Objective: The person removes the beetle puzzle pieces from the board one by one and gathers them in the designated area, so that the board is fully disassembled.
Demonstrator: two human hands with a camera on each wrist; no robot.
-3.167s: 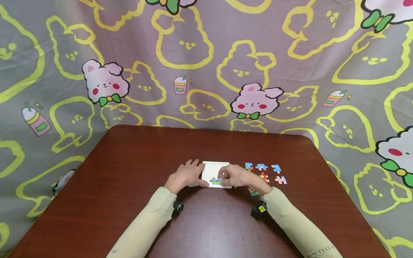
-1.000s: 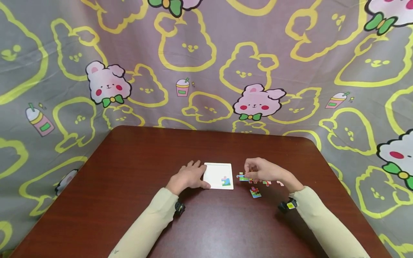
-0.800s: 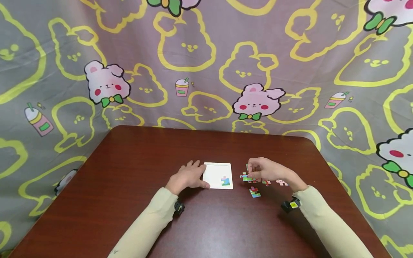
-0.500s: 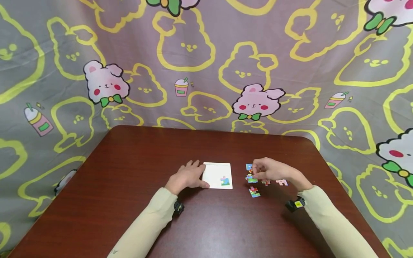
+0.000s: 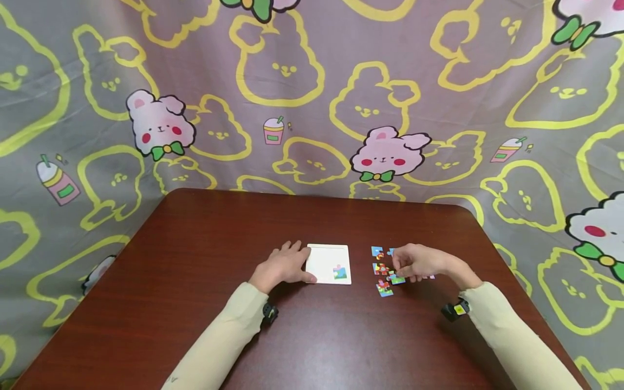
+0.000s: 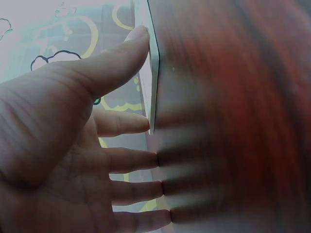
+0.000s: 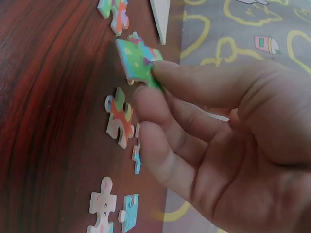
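My left hand (image 5: 283,264) lies at the left side of a white puzzle tray (image 5: 322,260), fingers extended. In the left wrist view its thumb and index fingertip meet the tray's edge (image 6: 153,82), and the other fingertips touch the table. One puzzle piece (image 5: 339,272), blue, green and pink, sits in the tray's front right corner. To the right of the tray, my right hand (image 5: 421,262) pinches a green and blue puzzle piece (image 7: 136,58) between thumb and fingers, tilted close over the table. Part of that piece is hidden behind the fingers.
Loose puzzle pieces lie around the right hand: a red and green one (image 5: 383,288), a red one (image 5: 379,268) and a blue one (image 5: 377,252). Pale pink (image 7: 103,206) and light blue (image 7: 129,213) pieces show in the right wrist view. A patterned curtain (image 5: 302,81) hangs behind the table.
The right hand has left the tray and moved right with the green and blue puzzle piece, lately dipping nearer the loose pieces. One piece stayed in the tray's corner. The left hand has hardly moved.
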